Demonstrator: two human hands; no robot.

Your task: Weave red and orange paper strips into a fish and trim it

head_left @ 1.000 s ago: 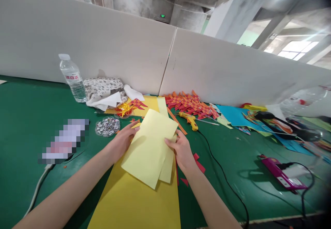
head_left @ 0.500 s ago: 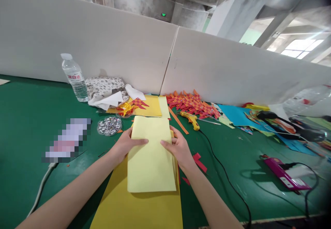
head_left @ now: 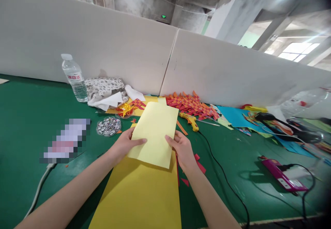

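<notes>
A pale yellow sheet of paper [head_left: 156, 129], apparently folded, is held up between both hands. My left hand [head_left: 130, 141] grips its left edge, thumb across the front and fingers behind. On the opposite edge my right hand [head_left: 181, 144] pinches it the same way. Beneath the paper lies a larger, deeper yellow sheet [head_left: 142, 198] on the green table [head_left: 85, 187]. The fingers behind the paper are mostly hidden.
Red and orange woven paper fish [head_left: 191, 104] are piled behind. A yellow glue gun [head_left: 190, 120] trails a black cord at the right. Leftward are googly eyes [head_left: 109, 126], a blurred-out phone [head_left: 66, 141] and a water bottle [head_left: 74, 79]. A magenta power strip [head_left: 283, 174] lies right.
The pale yellow paper has tilted and turned clockwise, its lower edge lifting away from me, so more of the deeper yellow sheet shows. Both hands keep their hold.
</notes>
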